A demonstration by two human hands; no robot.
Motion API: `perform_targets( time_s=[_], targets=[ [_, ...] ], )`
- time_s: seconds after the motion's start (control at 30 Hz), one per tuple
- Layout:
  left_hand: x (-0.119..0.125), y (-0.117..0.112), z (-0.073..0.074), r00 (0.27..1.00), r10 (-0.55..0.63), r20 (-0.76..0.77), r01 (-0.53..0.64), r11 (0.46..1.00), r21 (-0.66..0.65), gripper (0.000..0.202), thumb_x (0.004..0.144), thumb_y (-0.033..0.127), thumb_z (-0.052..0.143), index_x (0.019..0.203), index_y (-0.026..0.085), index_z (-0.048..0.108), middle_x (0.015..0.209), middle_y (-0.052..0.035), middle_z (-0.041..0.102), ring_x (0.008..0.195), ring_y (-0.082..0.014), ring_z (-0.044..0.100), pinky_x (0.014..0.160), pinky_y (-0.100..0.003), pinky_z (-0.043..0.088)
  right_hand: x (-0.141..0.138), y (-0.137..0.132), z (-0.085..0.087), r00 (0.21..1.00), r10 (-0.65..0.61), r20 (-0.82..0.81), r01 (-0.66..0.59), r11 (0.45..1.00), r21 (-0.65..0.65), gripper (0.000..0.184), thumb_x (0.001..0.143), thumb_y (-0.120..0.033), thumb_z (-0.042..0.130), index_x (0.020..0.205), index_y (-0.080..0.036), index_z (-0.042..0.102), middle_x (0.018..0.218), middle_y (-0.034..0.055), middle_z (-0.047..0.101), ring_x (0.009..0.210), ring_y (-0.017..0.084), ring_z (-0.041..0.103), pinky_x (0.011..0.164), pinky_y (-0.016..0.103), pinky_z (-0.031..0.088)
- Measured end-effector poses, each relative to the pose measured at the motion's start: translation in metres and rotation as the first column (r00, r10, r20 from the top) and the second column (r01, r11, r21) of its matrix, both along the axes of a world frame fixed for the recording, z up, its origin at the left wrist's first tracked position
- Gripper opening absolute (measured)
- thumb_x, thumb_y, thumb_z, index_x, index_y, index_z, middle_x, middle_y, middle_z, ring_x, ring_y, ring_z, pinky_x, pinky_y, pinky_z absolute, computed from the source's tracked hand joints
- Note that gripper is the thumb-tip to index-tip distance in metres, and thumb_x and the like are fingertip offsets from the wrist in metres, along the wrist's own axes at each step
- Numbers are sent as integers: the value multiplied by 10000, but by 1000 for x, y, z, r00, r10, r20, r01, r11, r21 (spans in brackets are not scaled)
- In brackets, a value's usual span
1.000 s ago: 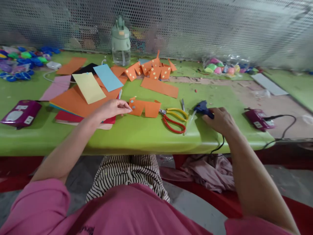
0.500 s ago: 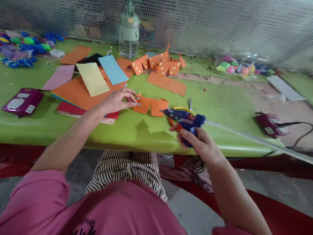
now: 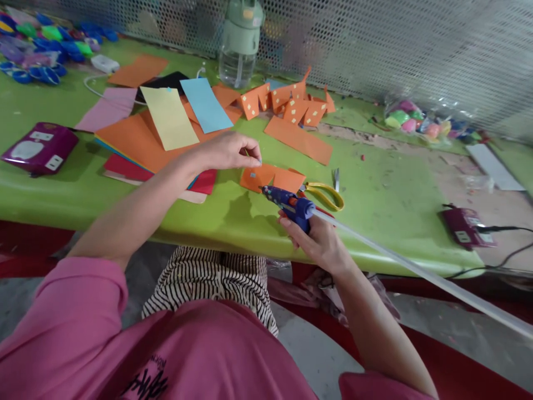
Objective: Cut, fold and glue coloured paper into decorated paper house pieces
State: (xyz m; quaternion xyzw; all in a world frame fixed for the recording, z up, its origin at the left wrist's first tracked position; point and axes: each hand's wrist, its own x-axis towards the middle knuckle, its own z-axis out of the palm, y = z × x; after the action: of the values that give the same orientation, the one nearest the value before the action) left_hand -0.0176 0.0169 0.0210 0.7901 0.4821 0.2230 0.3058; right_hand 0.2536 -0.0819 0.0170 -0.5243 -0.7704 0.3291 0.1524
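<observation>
Currently, right grip [image 3: 318, 239]: wrapped around the blue glue gun [image 3: 280, 197], nozzle pointing left.
Left grip [image 3: 233, 151]: fingertips drawn together; cannot tell whether they pinch anything.
Orange cutout [image 3: 288, 180]: on the worktop [image 3: 387, 183], beside the left grip's fingertips.
Orange strip [image 3: 298, 140]: farther back than both grips.

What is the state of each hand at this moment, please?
Left hand: pinched closed by the orange cutout; whether it holds something small cannot be told.
Right hand: closed around the blue glue gun.
</observation>
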Motion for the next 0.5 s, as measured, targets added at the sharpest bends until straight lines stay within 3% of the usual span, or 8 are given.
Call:
perform_targets(
  time_s=[0.23, 0.5],
  targets=[
    [1, -1, -9, 998, -10, 61, 7, 999, 45, 171, 814, 275, 656, 903, 164, 750, 853, -12, 756, 789, -127, 669, 749, -259, 458, 2, 6, -5, 998, -37, 56, 38, 999, -33, 537, 879, -671, 496, 930, -161, 656, 532, 0, 556, 471, 154, 532, 465, 309, 415],
    [1, 1, -11, 997, -26, 72, 20, 997, 77, 137, 808, 265, 674, 870, 171, 753, 818, -2, 755, 789, -131, 678, 749, -263, 463, 2, 6, -2, 991, -51, 121, 49, 999, 24, 465, 890, -618, 505, 886, -177, 653, 489, 1, 547, 459, 165, 548, 481, 310, 428]
  ],
)
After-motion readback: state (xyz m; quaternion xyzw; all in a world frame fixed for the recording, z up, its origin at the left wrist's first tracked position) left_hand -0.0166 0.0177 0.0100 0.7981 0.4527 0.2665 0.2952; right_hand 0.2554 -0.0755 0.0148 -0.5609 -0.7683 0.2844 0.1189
